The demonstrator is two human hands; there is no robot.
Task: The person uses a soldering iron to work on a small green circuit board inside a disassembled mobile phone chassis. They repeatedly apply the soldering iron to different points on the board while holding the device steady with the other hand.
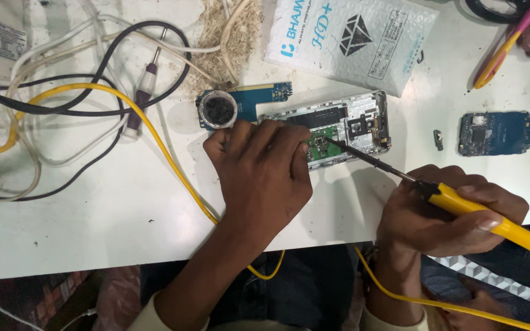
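Right hand [443, 214] gripping yellow soldering iron [461, 205], tip on opened phone [338, 132]; left hand [265, 168] pressing phone down.

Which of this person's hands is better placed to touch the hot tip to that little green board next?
The right hand: it grips the yellow soldering iron, whose tip already sits at the green board. The left hand presses on the opened phone.

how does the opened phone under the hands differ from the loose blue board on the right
The opened phone sits in a silver frame showing a green board; the loose blue board is bare, with no frame. The left hand presses on the phone and the soldering iron in the right hand touches it; the blue board lies untouched. Both lie flat on the white table.
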